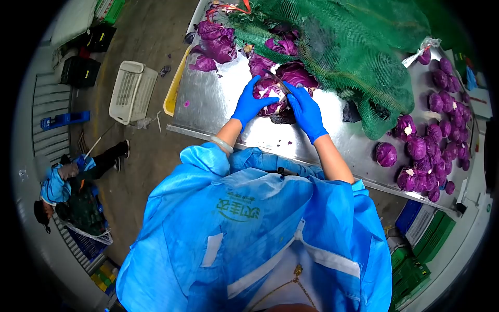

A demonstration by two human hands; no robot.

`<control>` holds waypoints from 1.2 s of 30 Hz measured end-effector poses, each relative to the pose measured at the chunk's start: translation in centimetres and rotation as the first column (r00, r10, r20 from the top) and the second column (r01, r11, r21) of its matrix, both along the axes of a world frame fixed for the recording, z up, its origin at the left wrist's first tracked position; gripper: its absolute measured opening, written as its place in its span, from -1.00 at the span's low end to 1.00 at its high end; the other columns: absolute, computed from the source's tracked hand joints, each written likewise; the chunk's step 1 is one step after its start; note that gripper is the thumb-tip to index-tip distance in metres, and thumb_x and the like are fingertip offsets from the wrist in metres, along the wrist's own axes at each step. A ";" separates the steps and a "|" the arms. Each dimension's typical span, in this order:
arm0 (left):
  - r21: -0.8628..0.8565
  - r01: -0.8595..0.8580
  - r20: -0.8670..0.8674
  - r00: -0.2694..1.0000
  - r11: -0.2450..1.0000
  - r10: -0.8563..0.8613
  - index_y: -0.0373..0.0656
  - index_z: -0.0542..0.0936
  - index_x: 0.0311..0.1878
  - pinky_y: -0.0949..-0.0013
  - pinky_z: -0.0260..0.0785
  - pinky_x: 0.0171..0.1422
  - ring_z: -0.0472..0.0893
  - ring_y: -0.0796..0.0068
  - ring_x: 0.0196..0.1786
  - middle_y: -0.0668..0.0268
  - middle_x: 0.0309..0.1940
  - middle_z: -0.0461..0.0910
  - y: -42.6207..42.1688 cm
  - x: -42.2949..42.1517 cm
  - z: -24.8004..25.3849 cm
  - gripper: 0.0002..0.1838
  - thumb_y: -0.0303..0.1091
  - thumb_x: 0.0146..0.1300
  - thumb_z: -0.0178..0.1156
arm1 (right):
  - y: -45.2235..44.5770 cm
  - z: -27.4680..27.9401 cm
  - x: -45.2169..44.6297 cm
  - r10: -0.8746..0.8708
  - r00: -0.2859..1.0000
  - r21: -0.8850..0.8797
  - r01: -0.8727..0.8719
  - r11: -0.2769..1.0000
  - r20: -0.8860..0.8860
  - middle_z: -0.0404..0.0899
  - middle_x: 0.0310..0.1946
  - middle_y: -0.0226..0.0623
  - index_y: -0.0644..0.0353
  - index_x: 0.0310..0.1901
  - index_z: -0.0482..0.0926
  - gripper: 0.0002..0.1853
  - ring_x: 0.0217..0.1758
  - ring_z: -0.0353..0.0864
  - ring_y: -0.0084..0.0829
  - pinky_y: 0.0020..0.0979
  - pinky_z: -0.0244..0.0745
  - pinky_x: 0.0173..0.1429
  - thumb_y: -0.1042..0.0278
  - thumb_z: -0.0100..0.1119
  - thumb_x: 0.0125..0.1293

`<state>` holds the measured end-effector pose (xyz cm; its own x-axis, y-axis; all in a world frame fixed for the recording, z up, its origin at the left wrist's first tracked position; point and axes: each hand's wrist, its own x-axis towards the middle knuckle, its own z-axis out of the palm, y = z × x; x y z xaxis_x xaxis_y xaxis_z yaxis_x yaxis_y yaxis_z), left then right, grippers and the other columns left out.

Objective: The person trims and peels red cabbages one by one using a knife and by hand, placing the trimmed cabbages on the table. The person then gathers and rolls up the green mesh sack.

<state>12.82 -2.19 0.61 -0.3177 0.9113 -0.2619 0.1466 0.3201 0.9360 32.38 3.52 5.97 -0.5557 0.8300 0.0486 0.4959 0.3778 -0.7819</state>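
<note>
A purple cabbage (269,95) with pale cut patches rests at the near part of the metal table (208,104). My left hand (250,103), in a blue glove, holds its left side. On the right, my gloved right hand (306,110) is closed around a knife (276,79), whose blade lies over the top of the cabbage. The handle is mostly hidden by the fingers. Behind the cabbage lie a larger purple cabbage (297,75) and loose purple leaves (218,44).
Green mesh netting (353,47) covers the table's far side. Many purple cabbages (426,148) are piled at the right. A yellow-edged container (175,86) stands against the left edge, with a white crate (132,92) on the floor. Another person (57,182) is at far left.
</note>
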 end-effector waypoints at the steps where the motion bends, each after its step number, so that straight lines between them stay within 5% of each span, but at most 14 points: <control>1: 0.012 0.031 -0.049 0.998 0.999 -0.031 -0.17 0.26 0.40 0.19 0.30 0.40 0.42 0.16 0.32 0.03 0.29 0.36 0.0 0.1 0.2 0.10 0.03 -0.20 0.59 | 0.3 0.5 -0.6 0.011 0.994 0.036 -0.015 0.999 0.109 0.58 -0.04 -0.13 -0.18 0.26 0.46 -0.61 -0.09 0.63 -0.05 -0.21 0.56 -0.04 0.09 -0.03 0.44; 4: 0.015 0.095 -0.216 0.972 0.995 -0.089 -0.14 0.29 0.39 0.19 0.31 0.38 0.44 0.10 0.30 0.03 0.27 0.38 0.5 0.6 1.3 0.05 0.11 -0.15 0.54 | 1.8 -0.6 -1.5 -0.009 0.976 0.014 0.006 1.000 0.217 0.57 0.02 -0.09 -0.21 0.27 0.46 -0.61 -0.01 0.61 -0.04 -0.19 0.52 0.07 0.09 -0.09 0.45; 7: -0.059 0.056 -0.195 0.979 0.997 -0.066 -0.13 0.28 0.40 0.21 0.30 0.39 0.44 0.15 0.31 0.04 0.26 0.41 1.6 0.9 1.4 0.02 0.02 -0.11 0.54 | 4.1 -3.1 -1.7 -0.018 0.998 -0.118 0.026 0.993 0.068 0.54 0.11 -0.06 -0.16 0.27 0.46 -0.60 0.07 0.58 -0.02 -0.15 0.47 0.16 0.13 -0.10 0.44; 10: -0.062 0.079 -0.087 0.993 0.995 -0.085 -0.14 0.31 0.37 0.22 0.33 0.34 0.48 0.15 0.26 0.04 0.22 0.46 2.7 0.7 2.7 -0.03 0.03 -0.09 0.52 | 5.7 -4.8 -2.1 0.006 1.000 0.067 -0.004 0.998 -0.021 0.58 0.06 -0.05 -0.06 0.18 0.53 -0.62 0.08 0.57 -0.03 -0.16 0.44 0.20 0.16 -0.10 0.41; 11: -0.003 0.086 -0.037 0.996 0.996 -0.086 -0.15 0.30 0.38 0.23 0.32 0.35 0.47 0.15 0.28 0.05 0.23 0.45 2.6 0.7 2.2 -0.02 0.00 -0.09 0.53 | 6.1 -3.3 -2.1 -0.112 0.984 -0.018 0.116 0.993 0.142 0.59 0.01 -0.02 -0.03 0.13 0.54 -0.64 0.03 0.58 0.02 -0.09 0.46 0.12 0.13 -0.10 0.40; 12: 0.028 0.133 -0.121 0.984 0.991 -0.129 -0.13 0.30 0.38 0.22 0.31 0.36 0.46 0.13 0.28 0.05 0.24 0.44 1.9 0.3 -0.6 -0.03 -0.01 -0.09 0.53 | 6.5 -1.6 -2.1 -0.192 0.928 -0.089 0.231 0.969 0.319 0.60 -0.04 0.01 0.00 0.07 0.55 -0.65 -0.03 0.59 0.08 -0.02 0.49 0.03 0.10 -0.10 0.39; 14: 0.086 0.216 -0.339 0.924 0.973 -0.175 -0.08 0.32 0.37 0.16 0.25 0.43 0.37 0.08 0.35 0.05 0.30 0.34 0.0 2.3 1.6 0.01 0.06 -0.16 0.54 | 8.4 -7.0 -0.3 -0.134 0.953 -0.049 0.153 0.987 0.272 0.61 -0.10 0.02 0.05 0.00 0.56 -0.67 -0.08 0.58 0.11 0.02 0.48 0.00 0.09 -0.09 0.39; 15: 0.013 0.216 -0.411 0.891 0.976 -0.191 -0.07 0.33 0.36 0.15 0.23 0.44 0.35 0.06 0.36 0.05 0.30 0.32 -0.7 2.8 2.3 0.03 0.10 -0.21 0.55 | 7.7 -6.6 -0.4 -0.132 0.988 0.019 0.131 0.991 0.083 0.60 -0.09 0.01 0.08 -0.07 0.55 -0.69 -0.08 0.58 0.09 0.01 0.48 -0.01 0.05 0.00 0.35; 16: 0.047 0.172 -0.422 0.896 0.984 -0.137 -0.07 0.32 0.37 0.14 0.24 0.42 0.37 0.04 0.34 0.04 0.28 0.32 -0.9 3.2 3.3 0.05 0.08 -0.23 0.57 | 6.5 -2.2 -1.0 -0.147 0.969 -0.142 0.177 0.974 0.199 0.61 -0.07 -0.04 0.04 -0.04 0.54 -0.68 -0.07 0.59 0.05 -0.03 0.48 0.00 0.06 0.12 0.27; 24: -0.122 0.114 -0.162 0.978 0.986 -0.133 -0.04 0.24 0.44 0.08 0.29 0.40 0.40 0.04 0.27 -0.02 0.18 0.32 -1.7 -0.7 1.7 0.14 0.04 -0.25 0.61 | 8.5 -7.8 4.0 -0.490 0.832 -0.078 0.524 0.848 0.260 0.65 -0.21 0.02 0.07 0.01 0.57 -0.63 -0.12 0.63 0.05 -0.04 0.52 -0.08 0.31 0.14 0.12; 27: 0.032 -0.017 -0.080 0.997 0.999 0.019 -0.12 0.28 0.42 0.10 0.30 0.38 0.44 0.08 0.26 -0.03 0.19 0.38 -2.0 -1.0 -6.0 0.06 -0.01 -0.17 0.59 | 6.5 -4.8 6.0 -0.390 0.903 0.134 0.371 0.919 0.178 0.64 -0.14 -0.02 0.04 0.14 0.49 -0.54 -0.10 0.63 0.04 -0.06 0.52 -0.06 0.16 0.19 0.18; 28: 0.058 -0.028 0.000 1.000 0.998 0.028 -0.15 0.27 0.41 0.12 0.31 0.37 0.47 0.12 0.25 -0.04 0.21 0.42 -1.5 0.3 -2.5 0.04 -0.03 -0.13 0.58 | 4.8 -4.0 5.7 -0.382 0.922 0.255 0.355 0.900 0.066 0.63 -0.11 -0.03 0.04 0.17 0.47 -0.51 -0.09 0.64 0.03 -0.08 0.53 -0.04 0.11 0.19 0.22; 34: -0.096 -0.103 0.100 0.989 0.990 0.112 -0.28 0.22 0.37 0.17 0.29 0.38 0.44 0.15 0.27 0.00 0.22 0.41 1.6 0.9 -0.7 0.07 0.02 -0.13 0.56 | 0.6 0.0 3.4 -0.251 0.966 -0.236 0.260 0.936 0.069 0.65 -0.10 -0.10 0.00 0.15 0.55 -0.63 -0.09 0.65 -0.07 -0.22 0.53 -0.01 0.10 0.09 0.38; 36: -0.156 -0.092 0.197 0.973 0.983 0.123 -0.29 0.18 0.39 0.17 0.29 0.38 0.44 0.16 0.27 -0.01 0.25 0.39 1.8 1.3 1.6 0.09 0.02 -0.12 0.56 | 0.2 -1.2 2.6 -0.221 0.973 -0.074 0.217 0.973 -0.064 0.63 -0.04 -0.08 0.00 0.19 0.52 -0.62 -0.07 0.65 -0.07 -0.21 0.53 0.01 0.12 0.07 0.39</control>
<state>14.10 -0.39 2.18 -0.3376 0.8224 -0.4580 -0.0862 0.4574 0.8850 34.93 3.73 4.75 -0.3573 0.9337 0.0220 0.5031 0.2123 -0.8377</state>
